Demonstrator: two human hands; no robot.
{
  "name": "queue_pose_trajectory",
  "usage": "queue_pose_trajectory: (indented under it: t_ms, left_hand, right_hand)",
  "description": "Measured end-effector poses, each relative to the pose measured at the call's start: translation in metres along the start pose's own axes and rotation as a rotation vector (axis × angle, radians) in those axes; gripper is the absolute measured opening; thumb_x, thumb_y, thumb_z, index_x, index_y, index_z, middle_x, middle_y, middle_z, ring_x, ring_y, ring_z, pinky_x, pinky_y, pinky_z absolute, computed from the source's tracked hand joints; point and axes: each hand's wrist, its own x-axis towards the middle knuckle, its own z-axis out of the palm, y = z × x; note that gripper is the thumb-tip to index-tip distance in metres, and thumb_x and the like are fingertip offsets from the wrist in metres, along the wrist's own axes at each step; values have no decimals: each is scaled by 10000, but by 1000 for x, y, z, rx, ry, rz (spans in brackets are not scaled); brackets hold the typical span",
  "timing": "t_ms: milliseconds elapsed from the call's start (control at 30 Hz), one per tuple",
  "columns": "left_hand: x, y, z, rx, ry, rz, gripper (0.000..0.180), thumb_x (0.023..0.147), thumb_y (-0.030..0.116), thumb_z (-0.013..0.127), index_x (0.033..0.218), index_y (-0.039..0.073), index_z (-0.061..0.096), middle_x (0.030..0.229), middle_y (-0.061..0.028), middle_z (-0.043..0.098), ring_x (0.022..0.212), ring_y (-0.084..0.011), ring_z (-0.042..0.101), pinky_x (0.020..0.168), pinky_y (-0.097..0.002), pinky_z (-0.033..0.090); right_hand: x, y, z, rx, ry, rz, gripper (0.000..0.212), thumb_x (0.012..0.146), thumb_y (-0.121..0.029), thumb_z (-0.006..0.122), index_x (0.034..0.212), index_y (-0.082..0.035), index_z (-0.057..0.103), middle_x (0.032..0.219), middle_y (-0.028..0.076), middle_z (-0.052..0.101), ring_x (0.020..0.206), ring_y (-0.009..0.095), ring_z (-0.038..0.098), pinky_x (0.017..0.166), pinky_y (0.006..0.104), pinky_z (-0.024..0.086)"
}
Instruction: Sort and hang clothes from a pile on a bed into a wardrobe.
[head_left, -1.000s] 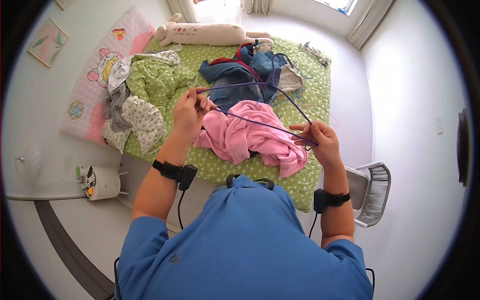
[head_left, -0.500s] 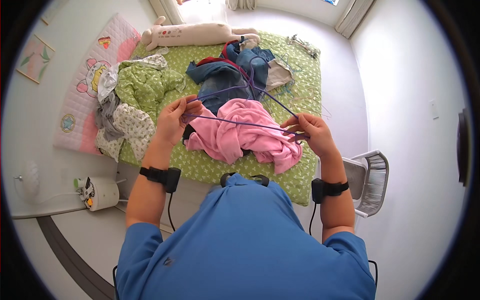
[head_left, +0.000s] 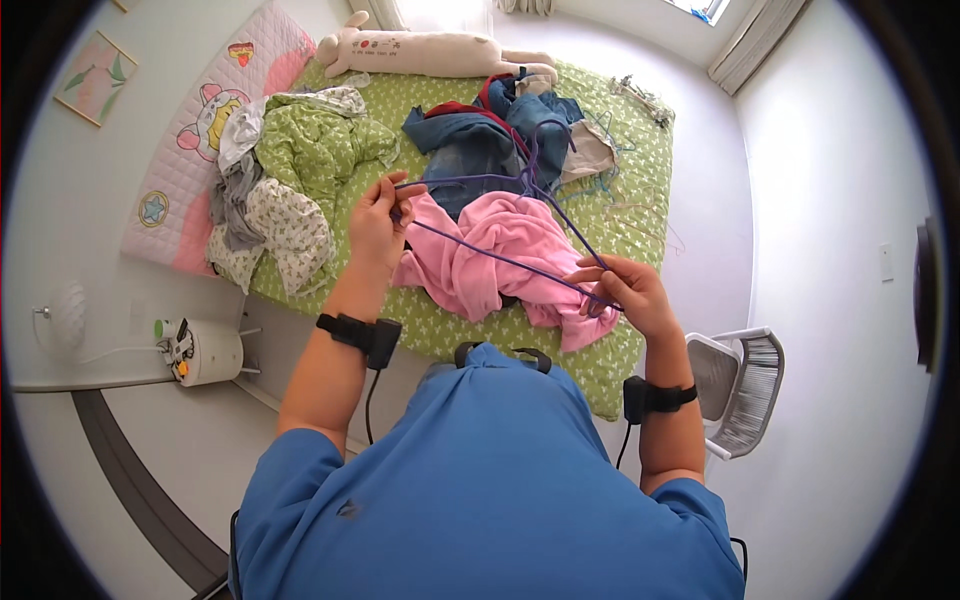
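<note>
While both hands were engaged, a purple hanger [head_left: 500, 258] was held out in front of the person, above the bed [head_left: 645, 190], its hook pointing away. The left hand [head_left: 383, 217] gripped one end between thumb and fingers; that end was largely hidden by the hand. The right hand [head_left: 630, 292] pinched the opposite end, with the fingers partly covering the wire there. In the view, the lower bar crossed in front of a pink cloth [head_left: 485, 285]; contact between the two could not be determined. The neck and hook overlapped blue denim [head_left: 465, 155] and were hard to make out against it.

A dark item beneath the pink cloth was mostly covered. Beside the denim, thin pale-blue lines [head_left: 615, 155] could not be identified. The dark panel [head_left: 926, 295] on the right wall was cut off by the lens rim.

Markings were noted as follows. The plush toy [head_left: 430, 55] at the far edge bore bold characters with a red spot, above smaller print too fine to read. The pink pad [head_left: 168, 175] carried cartoon patches, including a star. The blue shirt [head_left: 490, 480] showed a small dark mark, nature uncertain.
</note>
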Motion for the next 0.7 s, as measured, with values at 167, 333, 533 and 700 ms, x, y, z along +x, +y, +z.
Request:
queue_pose_trajectory:
  t_ms: [167,333,533,700]
  left_hand:
    - [2,-7,4,-57,102,-161,315,1162,232,512,1277,-40,622,1084,-165,742,791,-150,645,769,-289,613]
    - [2,-58,-22,-300,43,-270,299,1164,216,502,1261,-32,639,999,-72,679,778,-118,620,764,-271,608]
    - [-49,-134,15,-246,109,-590,278,1163,183,496,1279,-45,605,942,-61,625,740,-100,581,721,-235,553]
    - [-50,-175,28,-357,146,-769,349,1165,224,495,1338,-69,571,1014,-92,655,776,-124,624,737,-301,603]
  right_hand:
    - [23,10,-11,527,-115,-53,782,1146,-559,355,1654,34,335,1692,275,372,1506,415,457,1255,580,351]
    - [47,29,-21,834,-100,-57,764,1123,-442,523,1689,1,264,1750,203,287,1558,399,391,1282,557,330]
    - [77,75,5,252,-4,-162,621,1169,-307,474,1691,-23,295,1748,158,310,1592,334,338,1298,487,304]
    - [85,81,19,188,56,-191,448,1187,-386,417,1190,6,634,1025,145,740,957,201,743,888,345,579]
